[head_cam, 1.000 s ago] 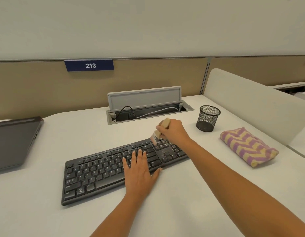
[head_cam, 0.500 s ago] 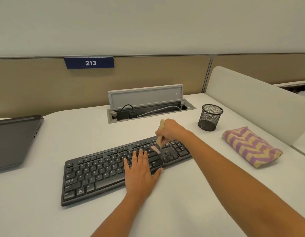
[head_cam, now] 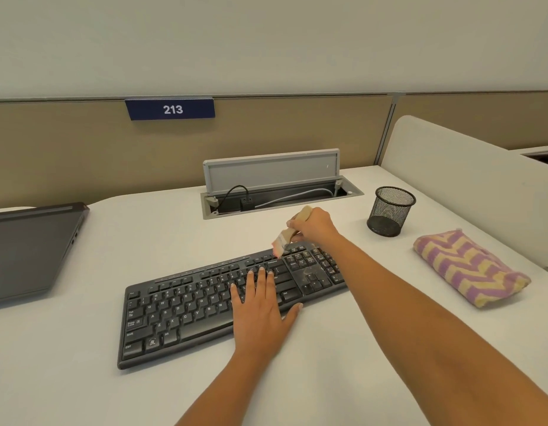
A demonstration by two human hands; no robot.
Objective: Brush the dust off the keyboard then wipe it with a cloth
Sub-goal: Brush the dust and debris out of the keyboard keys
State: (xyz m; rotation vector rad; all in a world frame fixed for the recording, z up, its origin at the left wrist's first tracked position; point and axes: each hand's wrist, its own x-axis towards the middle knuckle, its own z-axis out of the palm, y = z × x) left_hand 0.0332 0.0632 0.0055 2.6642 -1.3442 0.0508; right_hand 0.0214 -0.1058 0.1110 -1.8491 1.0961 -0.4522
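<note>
The black keyboard [head_cam: 180, 305] lies at a slant on the white worktop [head_cam: 143, 229]. The left grip [head_cam: 260, 305] is flat on its middle keys, fingers straight and close together, thumb out over the front edge. Over at the far right corner, the right grip [head_cam: 315, 224] is curled round the wooden handle of a small brush [head_cam: 285, 238], with the bristles tipped down onto the top row beside the number pad. Pale specks show around the arrow keys. The purple-and-yellow zigzag cloth [head_cam: 469, 267] sits folded on the worktop to the right, well apart from the keyboard, with a black mesh cup [head_cam: 391, 210] behind it. A dark laptop [head_cam: 30, 250] rests at far left, and an open cable hatch [head_cam: 271, 170] stands behind.
</note>
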